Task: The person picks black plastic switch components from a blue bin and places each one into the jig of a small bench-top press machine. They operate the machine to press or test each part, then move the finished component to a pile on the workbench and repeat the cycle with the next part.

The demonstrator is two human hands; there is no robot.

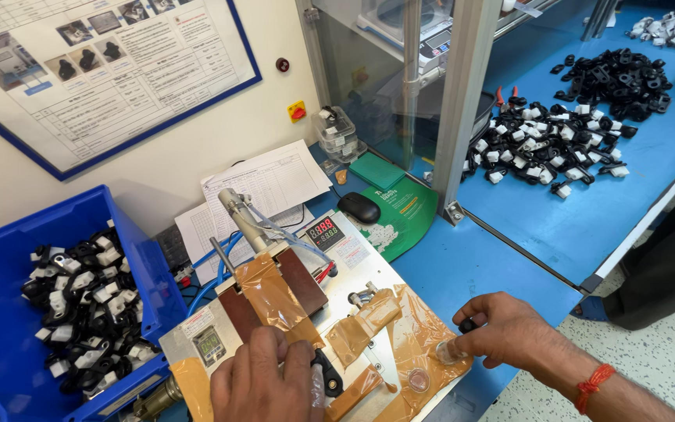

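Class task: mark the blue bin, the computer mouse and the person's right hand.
blue bin (1,312): head view, bare left inner wall.
computer mouse (358,207): head view, middle of top shell.
right hand (501,330): head view, back of hand.

Just the one view here, worn on the head, looking steeply down and a bit forward over a blue bench (509,266). It sits close: both hands fill the bottom edge, the wall chart (103,70) takes the upper left.

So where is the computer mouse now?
The mouse lies on the green mat, upper centre of the head view, behind the red display.
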